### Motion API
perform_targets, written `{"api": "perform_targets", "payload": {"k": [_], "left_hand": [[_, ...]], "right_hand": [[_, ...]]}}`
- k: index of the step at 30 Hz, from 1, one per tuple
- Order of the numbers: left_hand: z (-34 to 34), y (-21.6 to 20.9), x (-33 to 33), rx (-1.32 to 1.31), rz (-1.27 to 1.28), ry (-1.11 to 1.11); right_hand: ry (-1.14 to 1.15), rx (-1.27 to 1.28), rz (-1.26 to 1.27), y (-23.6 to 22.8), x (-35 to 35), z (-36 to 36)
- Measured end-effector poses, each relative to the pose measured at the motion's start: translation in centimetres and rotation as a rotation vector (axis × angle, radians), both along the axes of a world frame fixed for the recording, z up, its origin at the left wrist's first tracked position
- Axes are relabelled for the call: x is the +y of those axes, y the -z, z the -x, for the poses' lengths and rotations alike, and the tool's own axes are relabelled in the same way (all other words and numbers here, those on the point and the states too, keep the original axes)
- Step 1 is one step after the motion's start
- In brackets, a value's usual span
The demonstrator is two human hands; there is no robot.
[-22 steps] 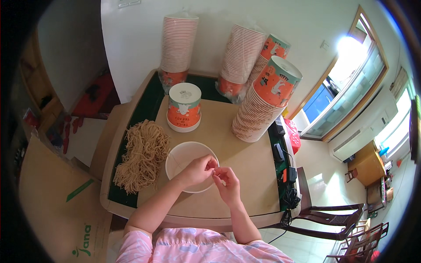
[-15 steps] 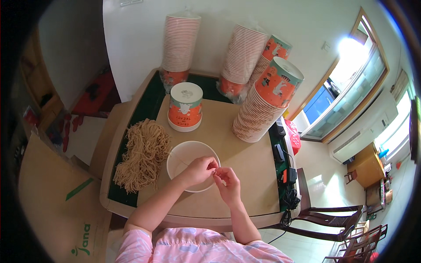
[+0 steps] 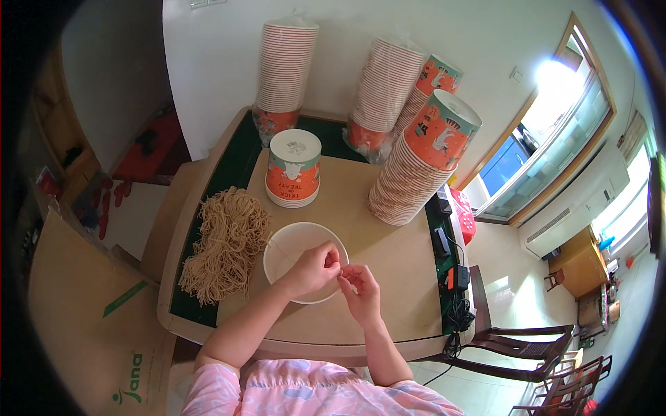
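Note:
A white paper bucket (image 3: 279, 251) stands mouth up near the table's front, its inside showing. My left hand (image 3: 316, 267) is over its right half, thumb and fingers pinched together. A thin beige cord runs inside the bucket toward that hand, its end hidden by the fingers. Close against its fingertips, at the bucket's right rim, my right hand (image 3: 361, 284) is also pinched; both seem to hold the cord, though the piece between them is too small to see well. Left of the bucket lies a loose bundle of beige cord (image 3: 225, 246).
Orange and green paper buckets (image 3: 294, 173) stand upside down behind. Tall nested stacks stand at the back, such as a bagged stack (image 3: 286, 69) and a leaning stack (image 3: 416, 180). Black adapters and cables (image 3: 459, 312) lie along the right edge. A cardboard box (image 3: 90, 305) is at left.
My left hand's fingers have shifted slightly up and curled a little at the bucket's rim. The right hand, the bucket and the cord bundle look the same.

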State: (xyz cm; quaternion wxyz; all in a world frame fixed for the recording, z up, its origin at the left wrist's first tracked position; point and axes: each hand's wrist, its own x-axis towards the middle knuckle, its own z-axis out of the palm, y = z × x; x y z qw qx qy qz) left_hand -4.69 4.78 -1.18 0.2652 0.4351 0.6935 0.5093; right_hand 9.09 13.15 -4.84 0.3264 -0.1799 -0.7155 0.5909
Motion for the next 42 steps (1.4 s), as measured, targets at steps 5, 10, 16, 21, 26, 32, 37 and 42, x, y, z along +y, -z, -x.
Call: {"api": "perform_targets", "payload": {"k": [5, 10, 16, 21, 26, 32, 37, 42], "left_hand": [[0.1, 0.4, -0.3, -0.047, -0.050, 0.004], [-0.3, 0.9, -0.6, 0.003, -0.048, 0.029], [-0.4, 2.1, -0.9, 0.056, -0.011, 0.052], [-0.9, 0.7, -0.9, 0.059, 0.033, 0.059], [-1.0, 1.0, -1.0, -0.043, 0.035, 0.041], [-1.4, 1.0, -0.8, -0.085, -0.012, 0.043], [-1.0, 1.8, -0.5, -0.154, 0.003, 0.086], [-0.9, 1.9, -0.4, -0.211, 0.022, 0.152]], "right_hand": [[-0.007, -0.007, -0.007, 0.3, 0.1, 0.0], [-0.020, 0.008, 0.008, 0.5, 0.2, 0.0], [-0.022, 0.024, 0.012, 0.3, 0.0, -0.1], [0.028, 0.120, 0.067, 0.4, 0.1, -0.2], [0.033, 0.135, 0.086, 0.1, 0.0, -0.1], [0.055, 0.158, 0.129, -0.3, 0.0, 0.0], [0.042, 0.159, 0.144, -0.1, -0.1, -0.1], [0.104, 0.190, 0.190, -0.8, -0.3, -0.2]]}}
